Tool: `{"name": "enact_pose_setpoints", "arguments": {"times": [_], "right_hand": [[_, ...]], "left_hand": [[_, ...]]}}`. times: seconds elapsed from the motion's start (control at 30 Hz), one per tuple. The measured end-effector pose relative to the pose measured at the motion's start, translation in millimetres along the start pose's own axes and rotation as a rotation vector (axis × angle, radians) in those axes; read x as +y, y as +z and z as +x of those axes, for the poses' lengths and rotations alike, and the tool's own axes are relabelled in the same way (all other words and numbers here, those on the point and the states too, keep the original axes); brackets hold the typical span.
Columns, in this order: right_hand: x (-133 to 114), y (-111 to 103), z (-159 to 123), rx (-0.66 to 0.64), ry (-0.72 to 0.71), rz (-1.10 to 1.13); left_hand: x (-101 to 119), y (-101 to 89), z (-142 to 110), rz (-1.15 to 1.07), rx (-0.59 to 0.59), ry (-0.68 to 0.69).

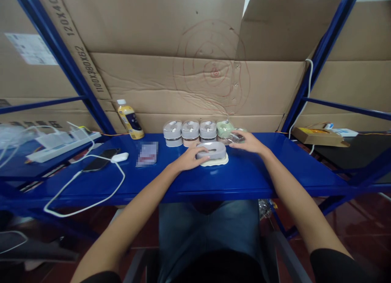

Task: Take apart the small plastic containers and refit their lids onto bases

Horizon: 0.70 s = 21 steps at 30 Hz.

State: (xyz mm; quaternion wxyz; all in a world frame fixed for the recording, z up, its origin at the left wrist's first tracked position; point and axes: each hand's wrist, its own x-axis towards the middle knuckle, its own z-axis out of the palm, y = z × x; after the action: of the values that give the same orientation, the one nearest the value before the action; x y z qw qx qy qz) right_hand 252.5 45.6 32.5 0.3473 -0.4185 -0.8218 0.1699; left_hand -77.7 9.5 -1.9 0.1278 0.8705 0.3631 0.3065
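A grey oval holder point(213, 151) sits on a cream base point(217, 161) in the middle of the blue shelf point(244, 177). My left hand point(191, 157) is curled round its left end. My right hand point(246, 141) reaches behind it, fingers closed on a small clear piece point(236, 138) beside the pale green container point(224, 129). A row of three grey lidded containers point(190, 132) stands left of the green one, against the cardboard.
A yellow bottle point(130, 120) stands at the back left. A black phone point(100, 159), white earbud case point(120, 156), white cable point(82, 181) and power strip point(61, 146) lie left. A blurred card point(147, 153) lies nearby. A flat cardboard box point(317, 136) is right.
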Motion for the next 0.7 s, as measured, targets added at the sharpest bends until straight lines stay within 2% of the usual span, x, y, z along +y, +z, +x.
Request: {"name": "enact_pose_setpoints", "arguments": {"times": [0.07, 0.13, 0.23, 0.33, 0.5, 0.7], "right_hand": [[-7.0, 8.2, 1.3, -0.012, -0.099, 0.025], [-13.9, 17.6, 2.9, -0.078, -0.174, 0.034], [-23.4, 32.6, 5.3, -0.175, -0.234, 0.002], [-29.4, 46.6, 6.8, -0.204, -0.278, -0.066], [-30.7, 58.8, 4.6, -0.213, -0.265, -0.106], [-31.2, 58.9, 2.0, -0.222, -0.233, -0.129]], "left_hand": [[6.0, 7.8, 0.4, -0.012, -0.028, 0.012], [6.4, 14.5, 1.2, -0.049, -0.016, -0.012], [2.1, 23.0, 3.4, -0.145, 0.037, -0.062], [-1.2, 29.7, 5.7, -0.222, 0.055, -0.118], [-2.3, 35.2, 6.1, -0.269, 0.035, -0.117], [-6.2, 36.8, 6.2, -0.278, 0.03, -0.14]]}}
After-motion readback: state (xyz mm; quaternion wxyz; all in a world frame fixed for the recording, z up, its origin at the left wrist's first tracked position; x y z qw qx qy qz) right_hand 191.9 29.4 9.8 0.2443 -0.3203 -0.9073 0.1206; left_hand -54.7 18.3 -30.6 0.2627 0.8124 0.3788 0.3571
